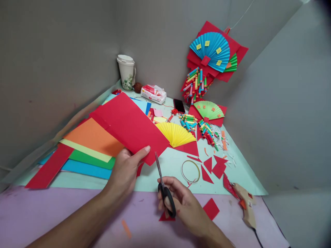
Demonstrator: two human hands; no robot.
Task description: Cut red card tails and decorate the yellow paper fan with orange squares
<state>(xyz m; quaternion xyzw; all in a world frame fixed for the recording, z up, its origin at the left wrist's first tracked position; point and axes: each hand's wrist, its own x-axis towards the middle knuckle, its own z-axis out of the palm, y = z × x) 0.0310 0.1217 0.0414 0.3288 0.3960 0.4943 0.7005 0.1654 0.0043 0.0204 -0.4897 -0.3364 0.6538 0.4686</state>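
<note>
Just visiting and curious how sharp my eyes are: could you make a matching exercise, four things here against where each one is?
1 scissors
2 red sheet
3 glue gun
4 cup

A at the far back
B in the left hand
C at the table's right edge
D in the right hand

Pairs: 1-D, 2-B, 3-C, 4-A

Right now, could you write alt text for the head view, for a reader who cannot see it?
The left hand holds up a red paper sheet and the right hand holds scissors near its edge. On the table lie coloured paper sheets, a yellow paper fan and a glue gun.
</note>
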